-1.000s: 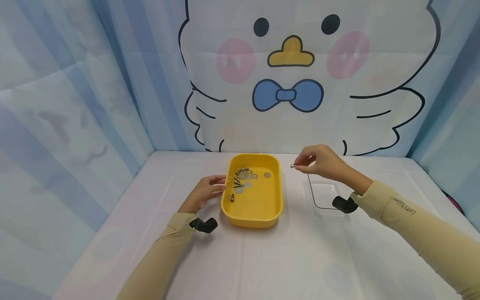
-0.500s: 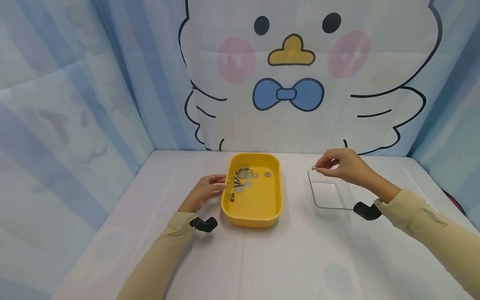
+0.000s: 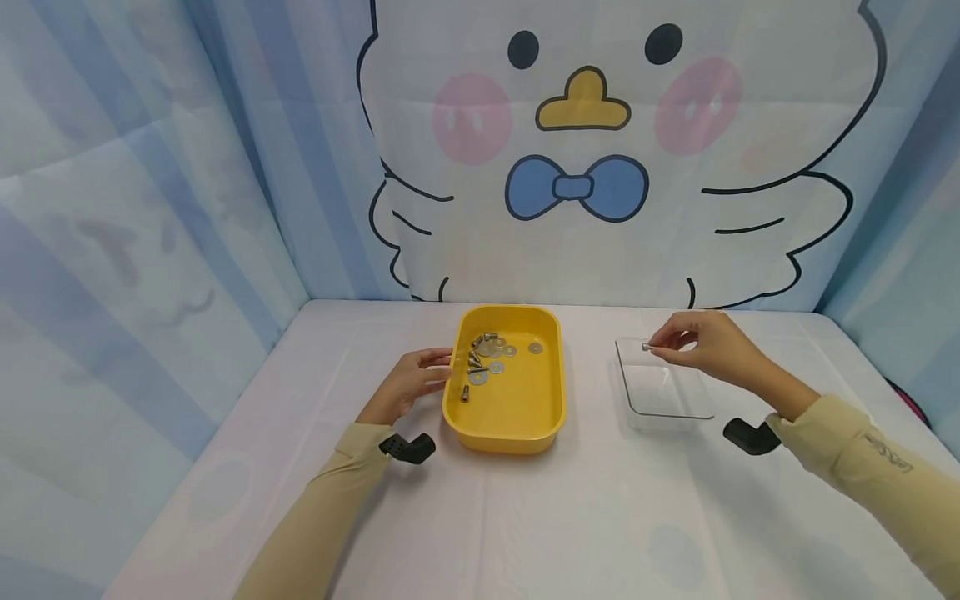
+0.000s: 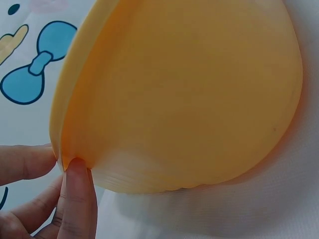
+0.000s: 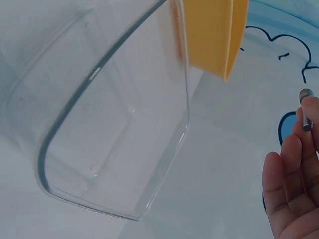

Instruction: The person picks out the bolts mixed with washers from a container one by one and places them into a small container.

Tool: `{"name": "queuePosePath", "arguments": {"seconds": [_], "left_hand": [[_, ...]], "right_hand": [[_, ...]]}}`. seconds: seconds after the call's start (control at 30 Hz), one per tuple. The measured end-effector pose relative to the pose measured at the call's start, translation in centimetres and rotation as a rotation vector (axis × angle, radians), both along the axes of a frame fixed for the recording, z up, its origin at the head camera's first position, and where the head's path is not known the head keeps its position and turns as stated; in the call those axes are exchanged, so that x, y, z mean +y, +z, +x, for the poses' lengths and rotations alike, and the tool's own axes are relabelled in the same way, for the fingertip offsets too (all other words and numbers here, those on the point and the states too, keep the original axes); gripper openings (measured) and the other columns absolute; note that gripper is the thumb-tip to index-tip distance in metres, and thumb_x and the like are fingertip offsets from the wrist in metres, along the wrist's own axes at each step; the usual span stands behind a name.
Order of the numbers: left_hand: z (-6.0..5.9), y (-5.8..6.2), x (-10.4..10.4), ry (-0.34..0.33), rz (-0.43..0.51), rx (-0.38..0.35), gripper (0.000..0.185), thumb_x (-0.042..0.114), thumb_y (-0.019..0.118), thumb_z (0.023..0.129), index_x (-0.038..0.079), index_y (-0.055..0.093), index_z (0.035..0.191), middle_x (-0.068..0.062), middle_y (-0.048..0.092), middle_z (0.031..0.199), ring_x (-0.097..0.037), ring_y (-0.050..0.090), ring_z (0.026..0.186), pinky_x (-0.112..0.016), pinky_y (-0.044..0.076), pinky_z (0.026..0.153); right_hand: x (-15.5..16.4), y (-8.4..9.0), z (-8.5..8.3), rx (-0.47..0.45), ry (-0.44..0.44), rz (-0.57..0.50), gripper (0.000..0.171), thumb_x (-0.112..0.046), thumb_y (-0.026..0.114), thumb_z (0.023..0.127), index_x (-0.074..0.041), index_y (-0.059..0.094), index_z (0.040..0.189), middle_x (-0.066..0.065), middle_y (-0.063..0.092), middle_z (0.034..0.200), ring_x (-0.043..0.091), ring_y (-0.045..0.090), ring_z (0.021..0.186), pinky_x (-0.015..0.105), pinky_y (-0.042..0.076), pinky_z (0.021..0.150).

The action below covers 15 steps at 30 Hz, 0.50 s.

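Observation:
My left hand point(image 3: 405, 385) is at the left side of a yellow plastic tray point(image 3: 517, 421). In the left wrist view its fingers point(image 4: 77, 191) hold the tray's rim, with fingertips against the outer wall. Inside the tray lie several metal screws point(image 3: 475, 360) and flat washers point(image 3: 496, 367), mostly toward its left and back. My right hand point(image 3: 712, 346) pinches a small metal screw point(image 5: 305, 94) between thumb and fingertips. It holds that screw over the back part of a clear rectangular container point(image 3: 636, 413), whose back right corner is hidden by the hand.
A white cloth point(image 3: 555, 525) covers the table. Behind it hangs a curtain point(image 3: 480, 242) with a cartoon bird face, and blue patterned curtains stand at both sides. A dark wrist camera point(image 3: 752, 437) sticks out below the right sleeve.
My right hand has moved right and slightly nearer with the screw, from beside the yellow tray to over the clear container. My left hand and the tray have stayed in place.

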<state>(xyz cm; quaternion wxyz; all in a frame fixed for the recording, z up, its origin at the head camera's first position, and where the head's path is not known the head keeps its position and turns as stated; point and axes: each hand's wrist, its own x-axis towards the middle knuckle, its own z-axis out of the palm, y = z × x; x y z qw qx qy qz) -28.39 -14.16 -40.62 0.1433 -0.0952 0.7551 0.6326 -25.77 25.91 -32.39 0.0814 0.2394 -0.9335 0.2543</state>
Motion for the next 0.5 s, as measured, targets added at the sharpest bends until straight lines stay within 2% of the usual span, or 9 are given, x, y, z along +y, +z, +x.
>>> {"name": "queuePosePath", "arguments": {"seconds": [0.17, 0.5], "left_hand": [[0.0, -0.1, 0.0, 0.012, -0.009, -0.006, 0.048, 0.0, 0.059, 0.089, 0.008, 0.049, 0.135, -0.013, 0.052, 0.132, -0.026, 0.052, 0.121, -0.039, 0.047, 0.103], [0.0, 0.1, 0.0, 0.011, -0.006, -0.006, 0.048, 0.001, 0.059, 0.089, 0.008, 0.048, 0.136, -0.013, 0.052, 0.132, -0.026, 0.052, 0.121, -0.04, 0.046, 0.104]], "right_hand": [[0.5, -1.2, 0.0, 0.008, 0.015, -0.027, 0.008, -0.004, 0.074, 0.077, -0.008, 0.072, 0.083, 0.001, 0.068, 0.079, -0.004, 0.053, 0.068, 0.016, 0.053, 0.064], [1.1, -3.3, -0.2, -0.066, -0.033, -0.005, 0.009, -0.007, 0.074, 0.079, -0.005, 0.072, 0.087, 0.005, 0.069, 0.084, 0.002, 0.055, 0.071, 0.017, 0.054, 0.067]]}}
